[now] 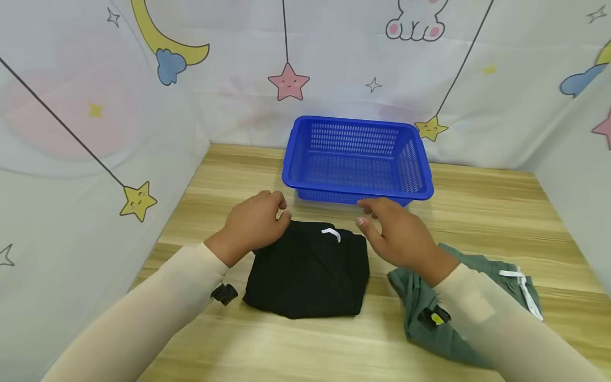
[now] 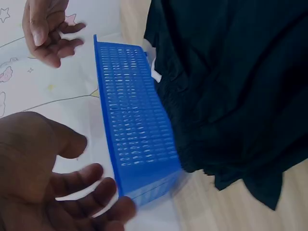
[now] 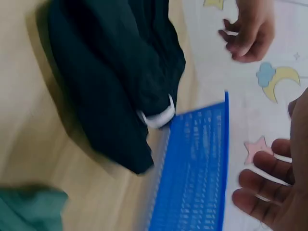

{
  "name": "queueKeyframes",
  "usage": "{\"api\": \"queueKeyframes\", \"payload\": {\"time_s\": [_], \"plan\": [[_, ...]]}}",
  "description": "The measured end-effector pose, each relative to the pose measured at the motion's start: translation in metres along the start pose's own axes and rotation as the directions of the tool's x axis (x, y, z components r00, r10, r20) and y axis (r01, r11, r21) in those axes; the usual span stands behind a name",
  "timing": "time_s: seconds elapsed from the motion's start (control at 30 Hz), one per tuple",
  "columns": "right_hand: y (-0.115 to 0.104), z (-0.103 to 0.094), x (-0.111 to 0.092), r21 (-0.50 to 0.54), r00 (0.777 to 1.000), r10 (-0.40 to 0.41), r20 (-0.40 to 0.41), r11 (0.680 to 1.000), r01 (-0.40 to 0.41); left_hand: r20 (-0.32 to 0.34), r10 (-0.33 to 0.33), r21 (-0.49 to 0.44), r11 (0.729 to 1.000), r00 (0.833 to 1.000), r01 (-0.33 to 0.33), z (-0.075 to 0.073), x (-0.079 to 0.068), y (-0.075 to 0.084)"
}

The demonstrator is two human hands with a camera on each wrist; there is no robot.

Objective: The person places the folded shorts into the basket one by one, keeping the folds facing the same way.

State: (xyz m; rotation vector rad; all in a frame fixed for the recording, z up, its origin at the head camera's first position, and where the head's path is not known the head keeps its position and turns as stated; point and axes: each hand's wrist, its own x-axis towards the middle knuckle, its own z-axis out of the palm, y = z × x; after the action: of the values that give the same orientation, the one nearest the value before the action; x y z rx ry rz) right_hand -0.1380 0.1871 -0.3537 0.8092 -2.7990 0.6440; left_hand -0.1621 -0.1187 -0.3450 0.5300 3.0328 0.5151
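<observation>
The wooden table (image 1: 310,345) runs back to a far cloth wall, and at that end stands the blue basket (image 1: 358,191), light-looking and with nothing in it that I can see. The right fingertips hang so close to its near edge that a careless reach might knock it back into the wall.

At right and near, the green garment (image 1: 436,339) lies rumpled beneath the right forearm; I'd worry about the sleeve or the black wrist camera (image 1: 434,318) snagging it and dragging it along.

Near the middle lies the black garment (image 1: 307,276), folded and flat, just on the near side of the basket. Pinched by its top layer alone, it could well fall open.

The left hand (image 1: 255,220) hovers by its far left corner, the right hand (image 1: 401,233) off its far right; both have fingers loosely bent and apart, gripping nothing.

Smallest, a white drawstring (image 1: 331,233) sticks up at the waistband, where a finger could hook it and pull the fold crooked.
</observation>
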Motion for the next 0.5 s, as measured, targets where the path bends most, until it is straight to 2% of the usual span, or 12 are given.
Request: {"api": "queueKeyframes", "payload": {"time_s": [0.3,0.4,0.5], "plan": [[-0.007,0.024,-0.02,0.014,0.992,0.119,0.035,0.993,-0.12,0.061,-0.085,0.001,0.996,0.995,0.085,0.014,-0.023,-0.012],[-0.01,0.031,-0.025,-0.001,0.979,0.197,0.049,0.98,-0.197,0.091,-0.138,0.015,0.99,0.986,0.137,0.019,-0.029,-0.016],[-0.013,0.037,-0.03,-0.047,0.957,0.282,0.074,0.959,-0.279,0.132,-0.202,0.034,0.979,0.97,0.199,0.024,-0.034,-0.02]]}}
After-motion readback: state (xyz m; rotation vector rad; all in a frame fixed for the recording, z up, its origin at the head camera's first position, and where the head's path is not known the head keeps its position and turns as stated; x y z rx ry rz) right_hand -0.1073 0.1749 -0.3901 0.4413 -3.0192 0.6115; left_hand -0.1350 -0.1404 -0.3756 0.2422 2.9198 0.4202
